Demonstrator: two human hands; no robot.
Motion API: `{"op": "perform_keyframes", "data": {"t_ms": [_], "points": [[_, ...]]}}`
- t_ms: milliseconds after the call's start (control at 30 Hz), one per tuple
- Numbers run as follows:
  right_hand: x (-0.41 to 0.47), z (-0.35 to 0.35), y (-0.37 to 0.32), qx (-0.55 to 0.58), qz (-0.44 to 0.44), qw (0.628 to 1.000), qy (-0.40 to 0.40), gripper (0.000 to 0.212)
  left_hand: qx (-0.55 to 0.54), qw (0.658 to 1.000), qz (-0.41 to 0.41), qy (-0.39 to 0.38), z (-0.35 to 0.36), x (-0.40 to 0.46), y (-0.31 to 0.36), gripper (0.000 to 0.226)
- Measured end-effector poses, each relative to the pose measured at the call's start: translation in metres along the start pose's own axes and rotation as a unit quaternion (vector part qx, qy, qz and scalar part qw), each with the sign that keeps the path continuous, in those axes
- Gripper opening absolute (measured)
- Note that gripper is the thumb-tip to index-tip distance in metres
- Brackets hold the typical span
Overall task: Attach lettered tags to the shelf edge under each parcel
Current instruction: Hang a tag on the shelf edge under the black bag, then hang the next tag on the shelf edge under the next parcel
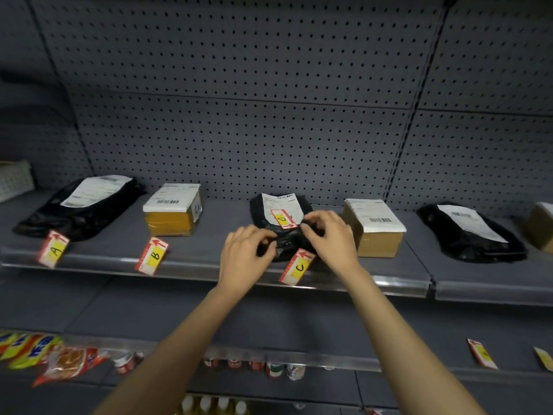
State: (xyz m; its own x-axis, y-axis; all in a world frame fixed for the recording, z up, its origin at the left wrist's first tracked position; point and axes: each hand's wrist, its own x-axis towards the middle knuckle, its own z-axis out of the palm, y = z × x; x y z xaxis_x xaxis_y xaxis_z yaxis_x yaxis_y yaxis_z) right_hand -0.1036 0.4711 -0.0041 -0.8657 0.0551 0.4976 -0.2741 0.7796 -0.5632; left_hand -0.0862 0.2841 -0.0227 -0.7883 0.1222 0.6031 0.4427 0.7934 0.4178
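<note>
1. Three tags on the shelf edge (191,266): tag A (53,249), tag B (152,255), tag C (297,266), each below its parcel.
2. Our left hand (244,259) has its fingers curled on the black parcel (282,223).
3. Tag D (283,219) lies on that parcel; our right hand (330,238) has its fingers bent just beside it. We can't tell if either hand grips.

left hand (244,259) fingers curled, forearm extended | right hand (330,238) fingertips apparently pinched, forearm extended | hands near
</note>
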Motion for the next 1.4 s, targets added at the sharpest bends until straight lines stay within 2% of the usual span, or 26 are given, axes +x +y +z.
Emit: {"op": "perform_keyframes", "data": {"t_ms": [100, 233, 333, 433, 500, 667, 733, 833, 933, 1133, 1233, 1400], "points": [[0.043, 0.007, -0.011, -0.028, 0.039, 0.996, -0.075, 0.021, 0.006, 1.000, -0.001, -0.001, -0.008, 0.016, -0.003, 0.016], [0.081, 0.037, -0.012, -0.135, 0.074, 0.969, -0.195, 0.045, 0.008, 1.000, 0.000, -0.006, -0.011, 0.021, -0.015, 0.018], [0.088, 0.055, -0.003, -0.181, 0.088, 0.952, -0.232, 0.054, 0.016, 1.000, 0.008, -0.010, -0.013, 0.018, -0.024, 0.020], [0.089, 0.058, 0.001, -0.144, 0.109, 0.958, -0.222, 0.044, 0.019, 1.000, 0.015, -0.017, -0.016, 0.016, -0.029, 0.021], [0.086, 0.053, 0.001, -0.118, 0.086, 0.968, -0.206, 0.030, 0.013, 1.000, 0.020, -0.020, -0.015, 0.017, -0.027, 0.021], [0.066, 0.010, 0.008, 0.034, 0.053, 0.991, -0.119, 0.016, -0.027, 0.997, 0.066, -0.023, -0.003, 0.022, 0.007, 0.020], [0.054, -0.014, 0.021, 0.045, 0.048, 0.993, -0.094, 0.016, -0.043, 0.993, 0.107, -0.031, 0.009, 0.022, 0.032, 0.018], [0.030, -0.056, 0.044, 0.069, 0.068, 0.993, -0.066, 0.017, -0.019, 0.973, 0.217, -0.071, 0.037, 0.017, 0.074, 0.017], [0.001, -0.099, 0.068, 0.038, 0.070, 0.997, -0.008, 0.012, 0.000, 0.954, 0.282, -0.105, 0.069, 0.008, 0.111, 0.021], [-0.043, -0.154, 0.112, -0.030, 0.077, 0.996, -0.044, 0.005, 0.077, 0.945, 0.274, -0.160, 0.112, -0.011, 0.137, 0.039], [-0.050, -0.163, 0.129, -0.039, 0.066, 0.995, -0.068, 0.008, 0.154, 0.940, 0.270, -0.143, 0.123, -0.017, 0.138, 0.044], [-0.045, -0.158, 0.143, -0.039, 0.031, 0.994, -0.102, 0.010, 0.195, 0.948, 0.229, -0.100, 0.141, -0.027, 0.142, 0.045]]}}
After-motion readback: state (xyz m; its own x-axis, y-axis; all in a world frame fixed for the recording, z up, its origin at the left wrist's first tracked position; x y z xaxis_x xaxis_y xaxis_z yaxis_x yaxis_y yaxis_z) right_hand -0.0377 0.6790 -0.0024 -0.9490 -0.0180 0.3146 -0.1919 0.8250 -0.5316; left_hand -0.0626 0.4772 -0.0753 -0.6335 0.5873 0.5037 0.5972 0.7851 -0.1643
